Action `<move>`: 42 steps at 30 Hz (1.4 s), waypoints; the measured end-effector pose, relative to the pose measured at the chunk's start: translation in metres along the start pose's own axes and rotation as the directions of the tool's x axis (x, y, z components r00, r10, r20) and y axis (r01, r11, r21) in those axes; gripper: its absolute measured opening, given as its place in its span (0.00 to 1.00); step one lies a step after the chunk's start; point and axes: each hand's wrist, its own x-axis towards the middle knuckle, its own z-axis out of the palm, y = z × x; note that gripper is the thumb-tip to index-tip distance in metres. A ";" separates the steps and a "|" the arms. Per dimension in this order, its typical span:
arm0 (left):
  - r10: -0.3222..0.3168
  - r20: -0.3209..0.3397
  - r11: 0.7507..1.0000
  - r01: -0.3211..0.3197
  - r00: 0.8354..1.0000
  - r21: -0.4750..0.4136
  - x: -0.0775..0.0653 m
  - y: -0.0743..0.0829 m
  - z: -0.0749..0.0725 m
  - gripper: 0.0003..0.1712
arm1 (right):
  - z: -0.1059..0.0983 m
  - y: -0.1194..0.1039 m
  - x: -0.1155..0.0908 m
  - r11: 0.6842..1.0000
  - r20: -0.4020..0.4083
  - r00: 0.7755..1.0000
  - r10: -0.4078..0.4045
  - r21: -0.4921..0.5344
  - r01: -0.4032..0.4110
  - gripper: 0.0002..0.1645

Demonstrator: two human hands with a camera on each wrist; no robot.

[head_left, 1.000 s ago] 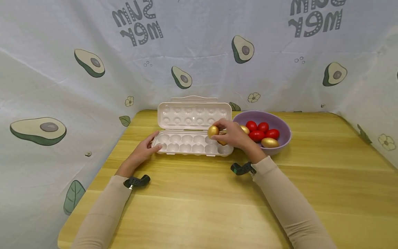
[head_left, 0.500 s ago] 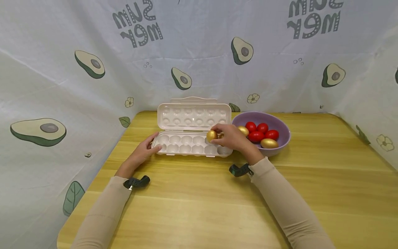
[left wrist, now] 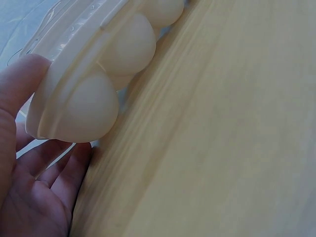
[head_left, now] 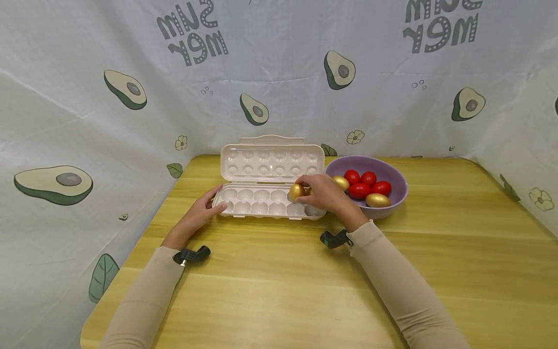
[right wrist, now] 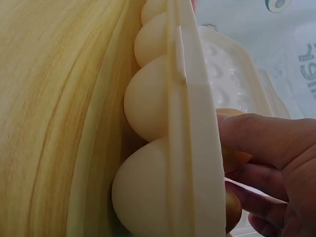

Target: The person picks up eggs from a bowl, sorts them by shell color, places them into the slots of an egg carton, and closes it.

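An open cream egg carton (head_left: 260, 209) lies on the table, its lid (head_left: 272, 162) tipped back. My left hand (head_left: 199, 213) holds the carton's left end; in the left wrist view the thumb (left wrist: 24, 79) lies on the rim and the other fingers reach round the end. With my right hand (head_left: 324, 195) I pinch a gold egg (head_left: 297, 191) at a back-row cup near the right end. A second gold egg (right wrist: 232, 211) shows under my fingers in the right wrist view, mostly hidden in the head view. The other visible cups hold no eggs.
A purple bowl (head_left: 398, 183) stands just right of the carton, holding several red eggs (head_left: 360, 191) and gold eggs (head_left: 378, 200). The wooden table (head_left: 270, 281) extends in front and to the right. A patterned cloth (head_left: 287, 92) hangs behind it.
My right hand has lowered the gold egg from above the carton into a back-row cup, with a slight shift left. The left hand stays at the carton's left end.
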 end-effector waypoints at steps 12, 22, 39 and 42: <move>-0.006 -0.002 1.000 0.006 1.000 0.004 0.000 0.000 0.000 0.39 | 0.003 -0.002 0.000 0.998 -0.021 0.999 0.032 -0.060 -0.034 0.20; -0.008 -0.003 1.000 0.008 1.000 -0.015 0.000 0.000 0.001 0.39 | 0.007 -0.005 0.001 0.988 -0.034 0.998 0.058 -0.144 -0.063 0.20; -0.001 0.002 1.000 0.001 1.000 -0.013 0.000 0.000 0.001 0.39 | 0.009 -0.005 0.003 0.969 -0.044 0.998 0.055 -0.237 -0.064 0.23; -0.006 0.001 1.000 0.006 1.000 -0.019 0.000 0.001 0.001 0.39 | 0.009 -0.005 0.002 0.967 -0.049 0.998 0.046 -0.247 -0.057 0.23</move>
